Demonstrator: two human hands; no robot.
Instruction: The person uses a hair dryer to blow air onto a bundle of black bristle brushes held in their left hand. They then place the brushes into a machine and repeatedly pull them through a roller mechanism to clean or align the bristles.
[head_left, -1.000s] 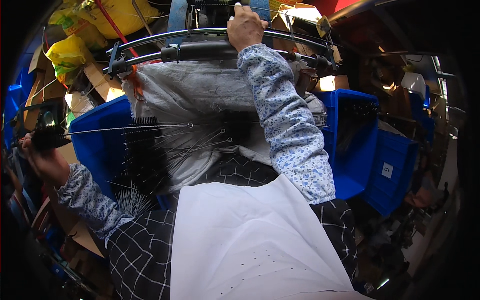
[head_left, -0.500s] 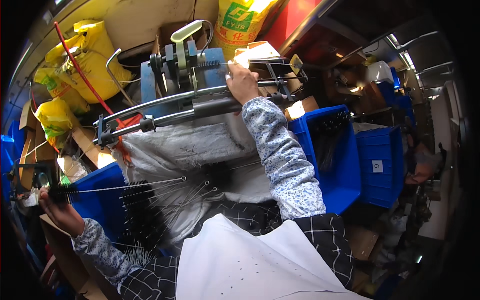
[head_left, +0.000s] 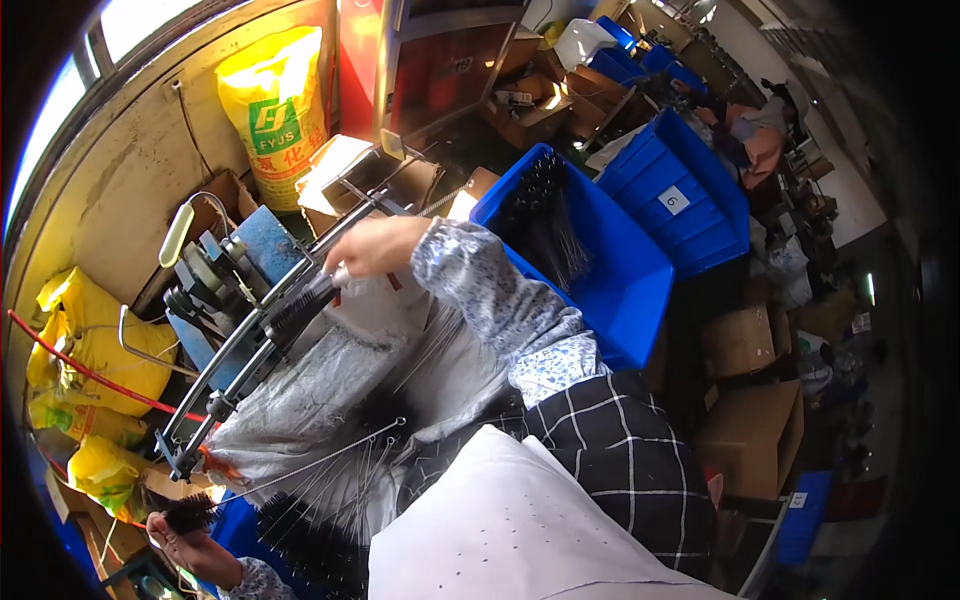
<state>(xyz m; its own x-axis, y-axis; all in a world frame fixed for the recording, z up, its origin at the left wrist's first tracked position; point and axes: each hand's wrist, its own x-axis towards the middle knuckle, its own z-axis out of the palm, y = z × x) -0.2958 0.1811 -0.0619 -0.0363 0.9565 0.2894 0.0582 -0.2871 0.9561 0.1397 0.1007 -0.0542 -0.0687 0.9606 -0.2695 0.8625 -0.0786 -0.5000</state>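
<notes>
The machine's bare metal rods (head_left: 262,330) at 9 o'clock look smooth and dull grey, the brush (head_left: 300,305) bristles beside them are black and rough, the bin (head_left: 600,260) at 2 o'clock is glossy blue plastic, the sack (head_left: 278,105) at 11 o'clock is shiny woven yellow plastic, and the sleeve (head_left: 490,295) is matt printed cloth.

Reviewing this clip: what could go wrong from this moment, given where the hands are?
The right hand grips a black brush lying against the machine's long bars; fingers might get pinched there. The left hand holds a brush on a long wire stretched across the lap, which might snag or poke.
</notes>
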